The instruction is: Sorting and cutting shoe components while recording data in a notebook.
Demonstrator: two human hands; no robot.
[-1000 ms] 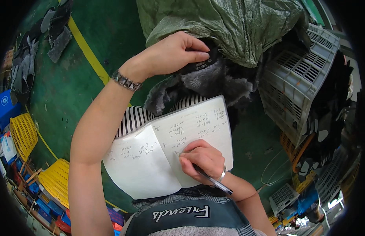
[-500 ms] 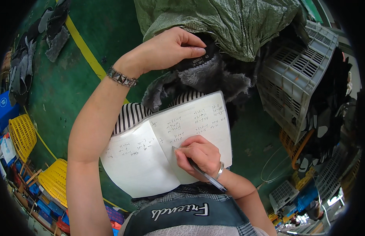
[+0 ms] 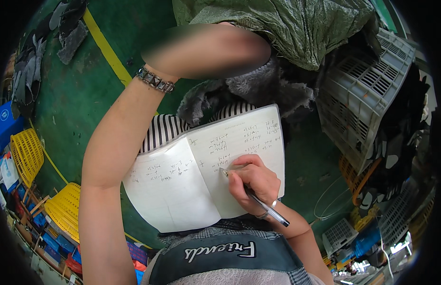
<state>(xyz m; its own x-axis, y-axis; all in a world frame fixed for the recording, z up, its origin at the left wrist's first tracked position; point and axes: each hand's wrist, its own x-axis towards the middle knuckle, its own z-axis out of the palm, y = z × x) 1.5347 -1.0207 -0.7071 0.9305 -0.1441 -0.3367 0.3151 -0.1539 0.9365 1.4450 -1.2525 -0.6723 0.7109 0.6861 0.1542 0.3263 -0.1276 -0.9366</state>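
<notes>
The right hand [image 3: 252, 179] has its grip clenched around a pen [image 3: 256, 199], the tip touching the right page of an open notebook [image 3: 201, 166] that rests on the person's lap above the green floor [image 3: 87, 95]. The left hand [image 3: 215, 50], blurred, lies on dark furry fabric [image 3: 258, 88] under a green sack [image 3: 296, 28]; whether its grip is clenched or released cannot be told.

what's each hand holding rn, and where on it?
Right hand grips a pen low on its barrel, tip on the notebook. Left hand is blurred at the dark furry fabric; its hold cannot be told.
</notes>
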